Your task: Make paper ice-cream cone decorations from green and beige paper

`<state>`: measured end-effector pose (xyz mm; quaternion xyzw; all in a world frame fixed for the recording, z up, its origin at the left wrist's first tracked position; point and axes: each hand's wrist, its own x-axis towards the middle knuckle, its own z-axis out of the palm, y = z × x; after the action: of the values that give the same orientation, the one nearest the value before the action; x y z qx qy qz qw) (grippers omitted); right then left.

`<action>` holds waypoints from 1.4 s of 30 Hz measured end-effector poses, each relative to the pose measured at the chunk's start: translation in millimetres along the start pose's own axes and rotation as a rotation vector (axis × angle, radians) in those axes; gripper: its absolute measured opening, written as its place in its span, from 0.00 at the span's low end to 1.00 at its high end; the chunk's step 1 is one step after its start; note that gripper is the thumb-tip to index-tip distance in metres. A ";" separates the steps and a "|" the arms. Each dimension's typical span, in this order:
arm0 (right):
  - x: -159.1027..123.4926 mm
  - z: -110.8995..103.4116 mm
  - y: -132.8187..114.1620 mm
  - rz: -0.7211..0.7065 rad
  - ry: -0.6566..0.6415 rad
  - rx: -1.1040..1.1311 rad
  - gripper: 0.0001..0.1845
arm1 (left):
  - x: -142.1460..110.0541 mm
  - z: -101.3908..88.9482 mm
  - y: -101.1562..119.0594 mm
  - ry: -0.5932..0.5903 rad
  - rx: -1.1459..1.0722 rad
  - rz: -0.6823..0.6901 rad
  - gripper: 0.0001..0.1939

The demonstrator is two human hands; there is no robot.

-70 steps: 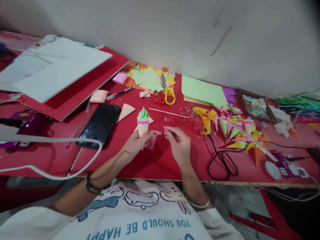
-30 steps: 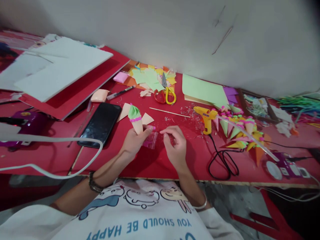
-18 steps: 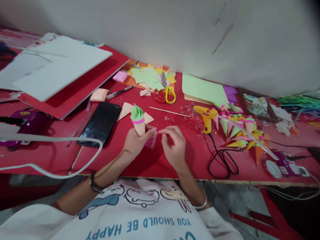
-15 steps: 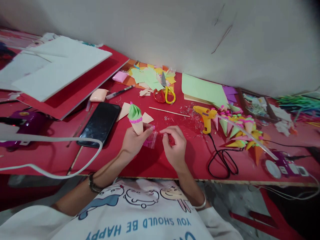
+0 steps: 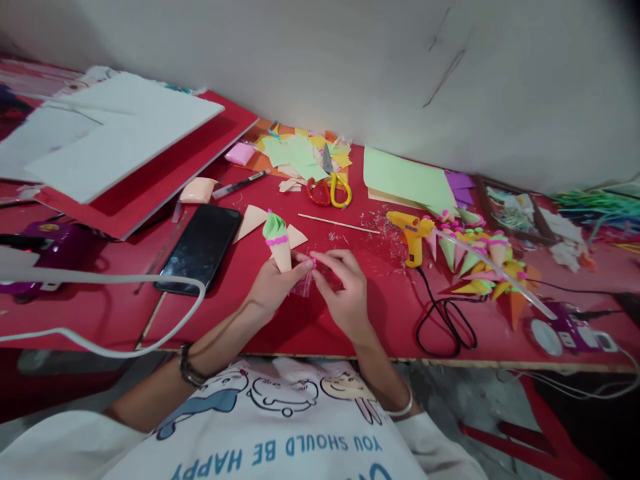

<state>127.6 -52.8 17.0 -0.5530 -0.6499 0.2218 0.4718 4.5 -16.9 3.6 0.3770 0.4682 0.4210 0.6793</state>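
Note:
My left hand (image 5: 270, 287) is closed around a small paper ice cream cone (image 5: 281, 253) with a green swirl on top and a pink band at its rim. The same hand also pinches a small clear plastic bag (image 5: 303, 285) with bright pink clay (image 5: 313, 262) at its mouth. At that pink clay, the thumb and fingertips of my right hand (image 5: 346, 287) come together. Cream paper pieces (image 5: 251, 222) lie just beyond my left hand.
A black phone (image 5: 200, 248) lies left of my hands. Scissors (image 5: 329, 183), a thin stick (image 5: 339, 223) and paper scraps (image 5: 295, 153) are beyond. To the right sit a yellow glue gun (image 5: 411, 237) with a black cord (image 5: 445, 320) and several finished cones (image 5: 480, 253). White boards (image 5: 125, 133) rest at left.
My right hand has moved left and its fingertips now meet the pink clay at the bag. My left hand, with the cone, has shifted slightly right and toward me.

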 end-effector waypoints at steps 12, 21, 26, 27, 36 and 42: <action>-1.3 -3.6 7.7 -0.132 -0.034 -0.182 0.09 | -1.3 -7.6 2.6 -0.158 0.100 -0.077 0.12; 1.2 -2.4 9.1 0.106 0.134 0.115 0.04 | -0.4 -12.8 3.3 -0.136 0.118 -0.107 0.13; 0.3 1.5 20.5 0.330 0.194 0.406 0.04 | -0.7 -10.5 5.4 -0.087 0.095 -0.101 0.11; 0.1 2.1 21.7 0.364 0.186 0.450 0.05 | -1.2 -9.2 6.5 -0.083 0.096 -0.102 0.12; 0.6 3.5 26.2 0.495 0.156 0.600 0.11 | -4.1 -3.6 9.3 -0.086 0.080 -0.079 0.12; 1.2 2.9 27.0 0.514 0.122 0.718 0.09 | -4.1 -2.0 9.0 -0.099 0.071 -0.075 0.11</action>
<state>139.0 -43.1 -5.8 -0.5099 -0.3442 0.5105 0.6008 -0.2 -17.2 12.5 0.4033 0.4624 0.3592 0.7032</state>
